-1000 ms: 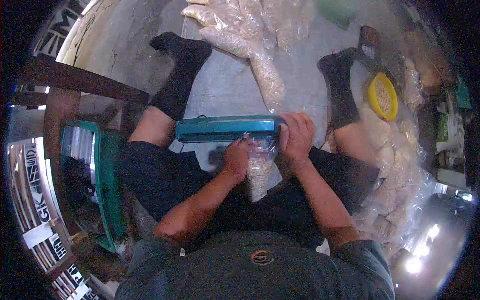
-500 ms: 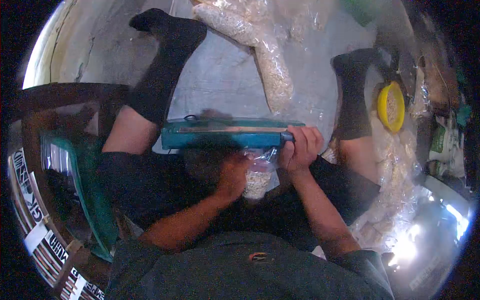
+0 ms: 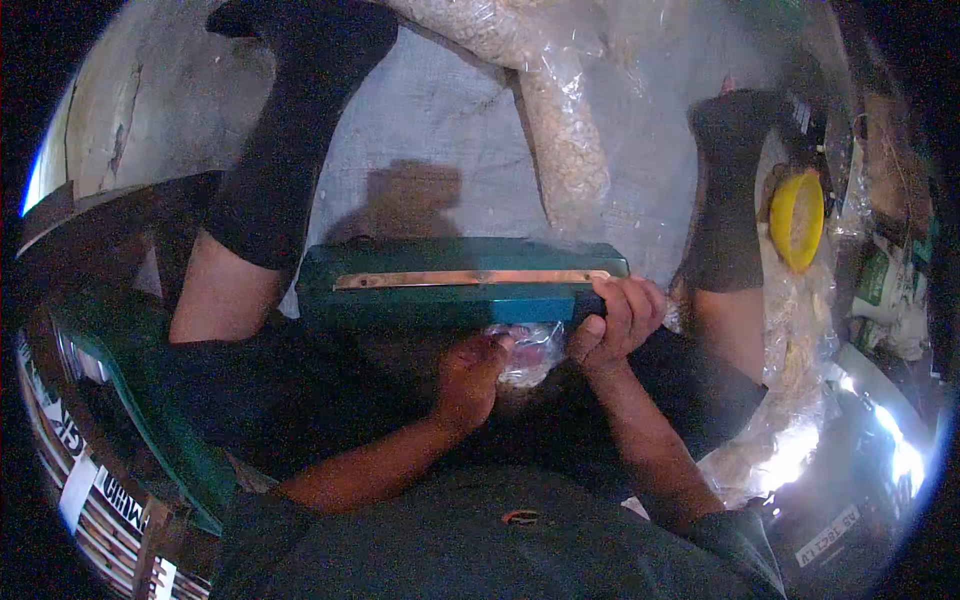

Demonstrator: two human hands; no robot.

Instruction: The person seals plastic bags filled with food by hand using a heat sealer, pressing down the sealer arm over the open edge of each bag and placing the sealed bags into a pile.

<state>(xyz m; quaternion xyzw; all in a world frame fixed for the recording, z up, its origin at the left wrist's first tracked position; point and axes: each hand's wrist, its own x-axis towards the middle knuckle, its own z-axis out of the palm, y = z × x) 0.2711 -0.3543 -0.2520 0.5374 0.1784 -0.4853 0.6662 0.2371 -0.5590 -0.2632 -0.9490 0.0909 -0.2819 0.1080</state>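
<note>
A long green-blue device with a copper-coloured strip along its top lies across between my legs. My right hand is wrapped round its right end, at the dark part. Just below the device, my left hand pinches the upper part of a clear plastic bag against the front edge. The lower part of that bag is in shadow, and its pale contents barely show.
Filled clear bags lie on the grey floor ahead. A yellow bowl stands at the right, above more filled bags. A green-rimmed container is at the left.
The view has come closer and tilted, so the device's top strip now shows. The held bag's lower part has gone out of clear sight. Both hands keep their holds.
</note>
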